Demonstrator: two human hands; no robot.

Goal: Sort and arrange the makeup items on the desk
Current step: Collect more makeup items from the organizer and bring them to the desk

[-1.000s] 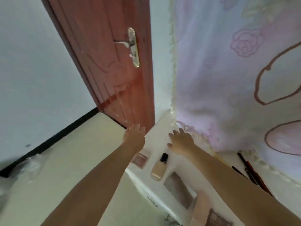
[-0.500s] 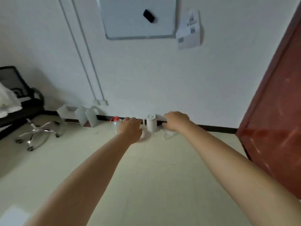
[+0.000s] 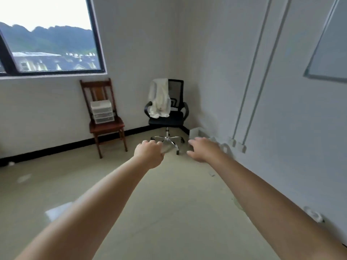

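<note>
- Head view: both arms reach forward over bare floor. The left hand (image 3: 149, 154) has loosely curled fingers and seems to hold nothing, though the chair base just behind its knuckles blurs the reading. The right hand (image 3: 203, 150) is relaxed, fingers spread a little, holding nothing.
- Head view: the desk and the makeup items are out of sight, so which way they lie from either hand, and which hand is nearer, cannot be told.
- Head view: at 12 o'clock from the hands stands a black office chair (image 3: 166, 117) with a white cloth (image 3: 159, 98) draped over its back. At 10 o'clock is a wooden chair (image 3: 105, 121) bearing a small clear drawer unit (image 3: 102, 111), which I judge a likely organiser for the sorting; the left hand is the nearer to it.
</note>
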